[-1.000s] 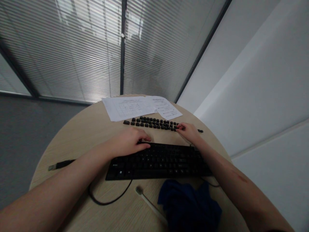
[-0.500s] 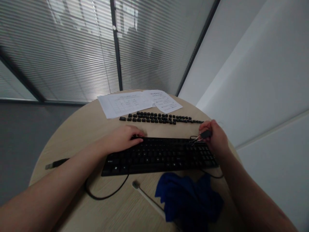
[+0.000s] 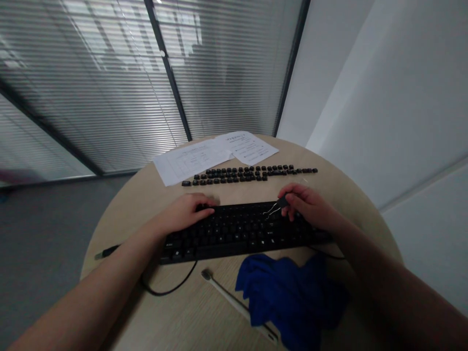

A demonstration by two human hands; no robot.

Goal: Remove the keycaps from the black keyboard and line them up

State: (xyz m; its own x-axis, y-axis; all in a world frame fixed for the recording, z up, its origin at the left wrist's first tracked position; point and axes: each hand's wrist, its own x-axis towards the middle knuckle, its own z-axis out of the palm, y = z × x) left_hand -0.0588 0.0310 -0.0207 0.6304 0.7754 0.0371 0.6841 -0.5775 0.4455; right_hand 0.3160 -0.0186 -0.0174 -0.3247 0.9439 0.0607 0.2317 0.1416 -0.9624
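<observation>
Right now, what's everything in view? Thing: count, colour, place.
Keyboard: one, black, on table.
Loose keycaps: dozens, black, rows beyond keyboard.
Paper sheets: at least two, white, table's far side.
Brush: one, pale handle, left of cloth.
Cloth: one, blue, near side.
USB plug: one, black and metallic, left.
Cable: count unclear, black, keyboard's near side.
Wire-pronged tool: one, black handle, over keyboard.
Table: one, light wood, centre.
Blinds: several, grey, behind table.
Wall: one, whitish, right.
Floor: grey, left.
Left hand: one, bare, on keyboard.
Right hand: one, bare, holding tool.
</observation>
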